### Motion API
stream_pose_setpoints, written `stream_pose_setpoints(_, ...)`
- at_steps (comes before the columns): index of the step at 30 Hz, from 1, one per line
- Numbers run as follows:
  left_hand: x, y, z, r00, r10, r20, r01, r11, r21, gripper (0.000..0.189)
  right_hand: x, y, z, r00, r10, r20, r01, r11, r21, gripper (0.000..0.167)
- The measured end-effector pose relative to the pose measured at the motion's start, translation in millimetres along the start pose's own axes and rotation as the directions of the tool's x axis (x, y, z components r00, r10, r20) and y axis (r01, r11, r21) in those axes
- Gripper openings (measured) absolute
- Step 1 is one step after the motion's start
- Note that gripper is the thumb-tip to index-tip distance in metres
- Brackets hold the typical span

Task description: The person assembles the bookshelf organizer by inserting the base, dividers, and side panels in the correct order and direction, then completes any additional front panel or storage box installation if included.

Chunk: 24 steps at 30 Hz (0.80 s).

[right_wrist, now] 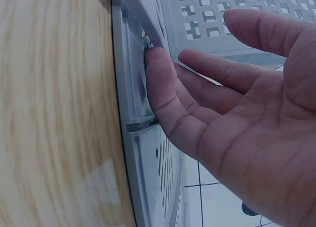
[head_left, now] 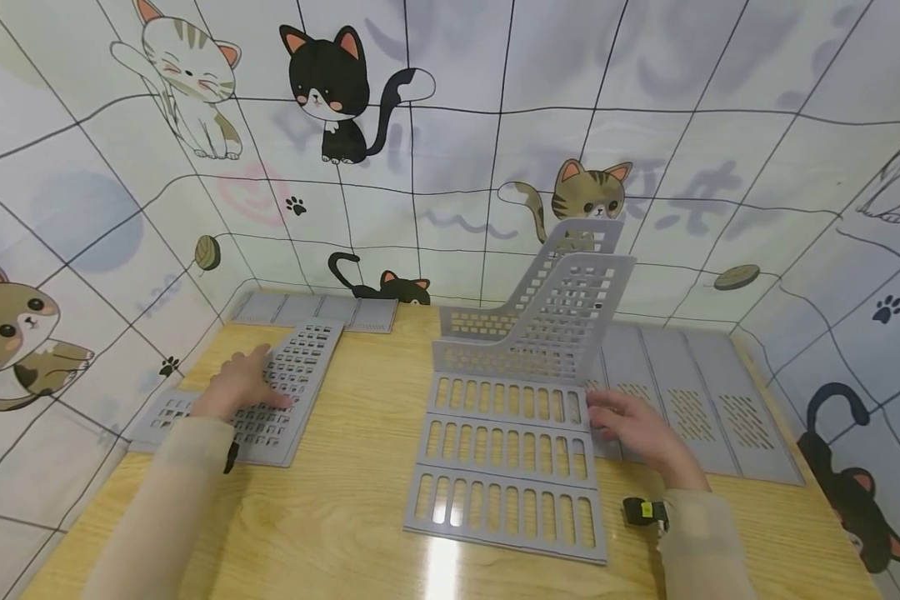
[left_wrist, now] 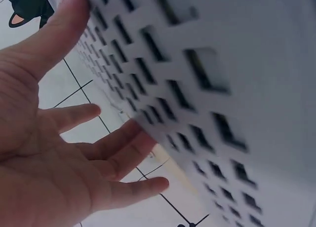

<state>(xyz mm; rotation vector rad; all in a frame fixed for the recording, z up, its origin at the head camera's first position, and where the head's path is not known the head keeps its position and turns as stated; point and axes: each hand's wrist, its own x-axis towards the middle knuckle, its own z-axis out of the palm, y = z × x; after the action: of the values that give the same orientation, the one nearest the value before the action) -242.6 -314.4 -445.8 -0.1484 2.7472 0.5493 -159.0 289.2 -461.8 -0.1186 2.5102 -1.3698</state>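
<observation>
My left hand (head_left: 240, 387) is over a grey perforated plastic panel (head_left: 324, 360) lying at the left of the table. In the left wrist view the thumb (left_wrist: 74, 19) touches this panel, while the fingers spread out by its edge; some fingertips are hidden there. On the right, a grey slotted panel (head_left: 506, 478) lies flat, with two stepped perforated dividers (head_left: 617, 271) standing up at its far end. My right hand (head_left: 633, 425) is at the slotted panel's right edge. In the right wrist view a fingertip (right_wrist: 160, 64) touches a grey plastic edge, with the thumb held away.
Ribbed grey panels (head_left: 720, 367) with small slits lie at the right, partly behind the dividers. Another grey panel (head_left: 375, 317) lies at the back left against the wall. The wooden table (head_left: 330, 525) is enclosed by a cat-patterned cloth (head_left: 465, 150).
</observation>
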Motion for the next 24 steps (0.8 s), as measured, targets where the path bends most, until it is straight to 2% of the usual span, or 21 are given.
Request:
stream_pose_setpoints(3,3.0,-1.5,0.4,0.999,0.009,-0.050,-0.009,1.000,-0.015,0.129,0.6,0.6,1.3,1.000,0.002,0.000,-0.002,1.000,-0.001,0.050)
stream_pose_setpoints(6,4.5,0.5,-1.6,0.987,0.042,-0.152,-0.049,0.998,-0.039,0.114,1.0,0.8,1.7,1.000,0.019,-0.005,-0.019,1.000,-0.002,0.051)
stream_pose_setpoints(9,4.5,7.5,-5.6,0.958,0.086,-0.274,-0.110,0.991,-0.071,0.090,0.8,0.7,1.4,1.000,0.026,-0.009,-0.026,1.000,-0.009,0.051)
stream_pose_setpoints(13,-1.7,27.0,-11.6,0.912,0.161,-0.377,-0.214,0.971,-0.103,0.058,0.7,0.7,1.0,1.000,0.027,-0.009,-0.027,1.000,-0.007,0.051)
stream_pose_setpoints(15,-5.7,39.8,-14.8,0.891,0.203,-0.405,-0.272,0.955,-0.119,0.041,0.7,1.1,1.4,1.000,0.030,-0.010,-0.030,1.000,-0.008,0.052)
stream_pose_setpoints(18,-13.6,61.2,-20.4,0.875,0.265,-0.405,-0.353,0.922,-0.159,0.025,0.7,2.0,1.9,0.999,0.038,-0.016,-0.039,0.999,-0.010,0.052)
stream_pose_setpoints(21,-22.3,83.0,-22.9,0.871,0.303,-0.387,-0.412,0.880,-0.239,0.022,0.5,1.9,1.6,0.999,0.042,-0.019,-0.043,0.999,-0.014,0.051)
stream_pose_setpoints(24,-28.9,103.6,-18.6,0.853,0.332,-0.404,-0.469,0.828,-0.309,0.021,0.5,1.2,1.4,0.999,0.041,-0.019,-0.041,0.999,-0.016,0.051)
